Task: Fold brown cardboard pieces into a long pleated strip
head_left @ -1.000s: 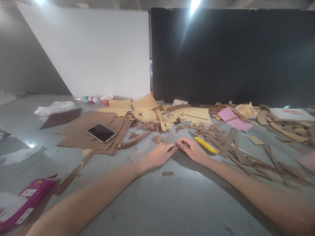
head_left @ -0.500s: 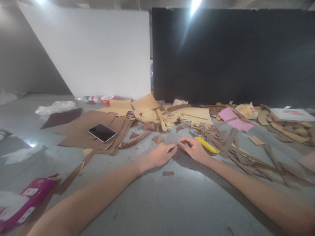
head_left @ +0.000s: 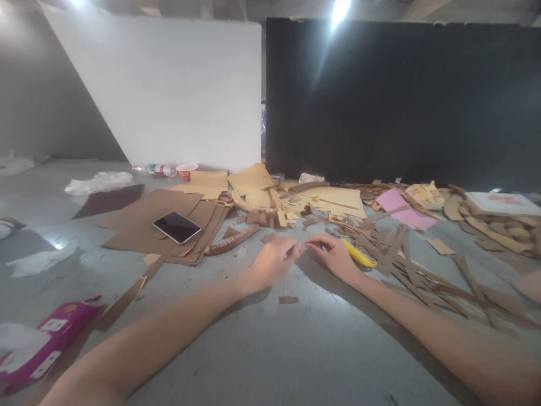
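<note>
My left hand [head_left: 274, 260] is held over the grey table with thumb and fingers pinched together, slightly smeared by motion. Facing it, a small gap away, my right hand [head_left: 333, 256] has its thumb and forefinger closed in a pinch. Anything between the fingertips of either hand is too small to make out. A yellow-handled tool [head_left: 359, 255] lies just beyond my right hand, which hides one end. Below the hands a small brown cardboard scrap [head_left: 288, 300] rests flat on the table. Another brown scrap [head_left: 267, 238] shows partly behind my left hand.
Brown cardboard sheets [head_left: 139, 225] lie at the left with a smartphone [head_left: 176, 227] on top. Cardboard strips [head_left: 439, 282] are heaped at the right, near a pink sheet [head_left: 403, 208]. A magenta case [head_left: 63, 324] sits front left. White and black panels [head_left: 380, 101] stand behind.
My left hand has shifted slightly left and up, now covering part of the brown scrap behind it. The right hand stays nearly in place, and the whole view has moved slightly.
</note>
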Demonstrator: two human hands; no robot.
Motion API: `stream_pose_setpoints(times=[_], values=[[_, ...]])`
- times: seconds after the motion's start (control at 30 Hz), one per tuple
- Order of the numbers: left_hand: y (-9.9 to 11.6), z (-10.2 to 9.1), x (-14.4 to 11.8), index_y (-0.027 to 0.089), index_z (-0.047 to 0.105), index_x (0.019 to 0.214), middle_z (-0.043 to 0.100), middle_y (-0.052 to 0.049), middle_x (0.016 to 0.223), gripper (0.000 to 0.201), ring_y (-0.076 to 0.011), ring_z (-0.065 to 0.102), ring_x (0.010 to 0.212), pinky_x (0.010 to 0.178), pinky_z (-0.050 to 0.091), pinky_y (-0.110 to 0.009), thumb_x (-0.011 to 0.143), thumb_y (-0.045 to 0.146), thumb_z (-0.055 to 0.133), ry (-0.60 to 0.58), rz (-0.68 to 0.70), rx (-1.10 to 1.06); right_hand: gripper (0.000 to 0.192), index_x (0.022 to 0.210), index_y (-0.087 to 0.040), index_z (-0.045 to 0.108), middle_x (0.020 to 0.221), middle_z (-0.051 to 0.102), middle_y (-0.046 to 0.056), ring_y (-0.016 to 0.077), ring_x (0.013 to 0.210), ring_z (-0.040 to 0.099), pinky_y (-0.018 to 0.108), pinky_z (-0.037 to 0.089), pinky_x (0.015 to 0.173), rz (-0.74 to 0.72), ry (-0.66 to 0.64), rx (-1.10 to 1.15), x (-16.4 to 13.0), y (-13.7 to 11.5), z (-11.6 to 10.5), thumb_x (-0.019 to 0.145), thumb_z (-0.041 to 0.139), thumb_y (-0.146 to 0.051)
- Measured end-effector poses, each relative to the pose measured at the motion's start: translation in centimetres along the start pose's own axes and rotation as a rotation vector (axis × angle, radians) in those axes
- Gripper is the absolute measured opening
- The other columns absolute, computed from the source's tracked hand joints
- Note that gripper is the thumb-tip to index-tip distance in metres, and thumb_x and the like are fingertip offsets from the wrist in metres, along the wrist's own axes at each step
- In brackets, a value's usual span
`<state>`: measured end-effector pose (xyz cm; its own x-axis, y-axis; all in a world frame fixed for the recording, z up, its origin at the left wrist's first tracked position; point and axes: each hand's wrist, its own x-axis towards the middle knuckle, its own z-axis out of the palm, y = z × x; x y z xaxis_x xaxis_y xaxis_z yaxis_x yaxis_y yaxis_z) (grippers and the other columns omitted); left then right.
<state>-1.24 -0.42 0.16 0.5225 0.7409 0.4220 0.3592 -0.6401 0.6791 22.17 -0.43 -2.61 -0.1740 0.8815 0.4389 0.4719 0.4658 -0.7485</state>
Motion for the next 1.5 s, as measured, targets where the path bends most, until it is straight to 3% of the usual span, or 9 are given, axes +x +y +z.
stream_pose_setpoints(times=[0.13, 0.27, 0.33, 0.53, 0.63, 0.83, 1.03, 1.17, 1.5], values=[[0.7, -3.3, 2.1, 0.02, 0.062, 0.092, 0.07, -0.003, 0.082, 0.039, -0.0163, 0.065, 0.077, 0.074, 0.048, -0.026, 0.111, 0.041, 0.035, 0.292, -0.153, -0.062, 0.031, 0.093, -0.024, 0.081, 0.087, 0.069, 0.005, 0.0227, 0.083, 0.063, 0.036, 0.052, 0.08, -0.012, -0.012, 0.029, 0.0, 0.0, 0.1, 0.098, 0.068, -0.052], [0.0, -7.5, 3.9, 0.019, 0.065, 0.083, 0.071, -0.004, 0.077, 0.03, -0.0173, 0.063, 0.07, 0.072, 0.046, -0.028, 0.104, 0.029, 0.046, 0.1, -0.241, 0.283, 0.034, 0.1, -0.024, 0.081, 0.1, 0.071, 0.007, 0.0231, 0.091, 0.065, 0.037, 0.051, 0.085, -0.024, -0.029, 0.014, 0.0, 0.2, 0.0, 0.104, 0.059, -0.048], [-0.9, -9.1, 4.2, 0.018, 0.068, 0.088, 0.073, -0.008, 0.084, 0.029, -0.0203, 0.067, 0.077, 0.074, 0.047, -0.029, 0.104, 0.028, 0.046, 0.139, -0.321, 0.425, 0.036, 0.1, -0.023, 0.081, 0.102, 0.071, 0.008, 0.0232, 0.092, 0.065, 0.037, 0.052, 0.085, -0.023, -0.034, -0.004, 0.0, 0.3, 0.0, 0.106, 0.056, -0.049], [-3.9, -10.6, 3.2, 0.015, 0.074, 0.093, 0.076, -0.02, 0.102, 0.03, -0.036, 0.071, 0.104, 0.086, 0.051, -0.039, 0.098, 0.042, 0.06, -0.115, -0.482, 0.736, 0.036, 0.1, -0.024, 0.076, 0.098, 0.072, 0.007, 0.0241, 0.091, 0.066, 0.037, 0.052, 0.087, 0.003, -0.034, -0.005, 0.0, 0.1, 0.1, 0.106, 0.054, -0.052], [-5.1, -10.4, 2.9, 0.014, 0.074, 0.096, 0.076, -0.021, 0.104, 0.027, -0.0356, 0.072, 0.105, 0.088, 0.052, -0.038, 0.096, 0.039, 0.064, -0.217, -0.533, 0.733, 0.038, 0.101, -0.024, 0.072, 0.08, 0.068, 0.003, 0.0228, 0.077, 0.063, 0.035, 0.051, 0.075, 0.077, -0.063, -0.002, 0.0, 0.0, 0.0, 0.107, 0.051, -0.055], [-4.7, -8.7, 3.0, 0.014, 0.065, 0.108, 0.075, -0.019, 0.107, 0.013, -0.0323, 0.073, 0.103, 0.083, 0.051, -0.035, 0.096, 0.02, 0.062, -0.167, -0.466, 0.726, 0.041, 0.101, -0.024, 0.067, 0.076, 0.066, 0.001, 0.0222, 0.075, 0.063, 0.033, 0.05, 0.071, 0.102, -0.07, 0.007, 0.0, 0.3, 0.0, 0.108, 0.045, -0.058], [-0.3, -1.9, 1.4, 0.016, 0.056, 0.115, 0.073, -0.015, 0.102, 0.013, -0.0292, 0.073, 0.094, 0.081, 0.053, -0.037, 0.102, 0.015, 0.053, -0.138, -0.185, 0.68, 0.047, 0.093, -0.023, 0.065, 0.07, 0.065, 0.001, 0.017, 0.057, 0.055, 0.029, 0.042, 0.053, 0.224, -0.1, 0.164, 0.3, 0.4, 0.1, 0.105, 0.048, -0.066], [0.2, 1.3, -0.4, 0.016, 0.058, 0.109, 0.07, -0.015, 0.102, 0.023, -0.0328, 0.069, 0.1, 0.088, 0.053, -0.044, 0.093, 0.001, 0.051, -0.221, 0.187, 0.777, 0.05, 0.091, -0.023, 0.065, 0.067, 0.065, 0.0, 0.0151, 0.05, 0.05, 0.028, 0.035, 0.046, 0.301, -0.1, 0.307, 0.4, 0.2, 0.0, 0.101, 0.054, -0.07], [-1.9, 1.6, -1.0, 0.017, 0.058, 0.11, 0.068, -0.013, 0.099, 0.015, -0.0312, 0.067, 0.096, 0.085, 0.054, -0.044, 0.098, 0.009, 0.052, -0.184, 0.292, 0.776, 0.045, 0.089, -0.023, 0.065, 0.077, 0.07, 0.003, 0.0194, 0.065, 0.062, 0.032, 0.05, 0.063, 0.201, -0.018, 0.263, 0.6, -1.0, 0.0, 0.102, 0.054, -0.065]])
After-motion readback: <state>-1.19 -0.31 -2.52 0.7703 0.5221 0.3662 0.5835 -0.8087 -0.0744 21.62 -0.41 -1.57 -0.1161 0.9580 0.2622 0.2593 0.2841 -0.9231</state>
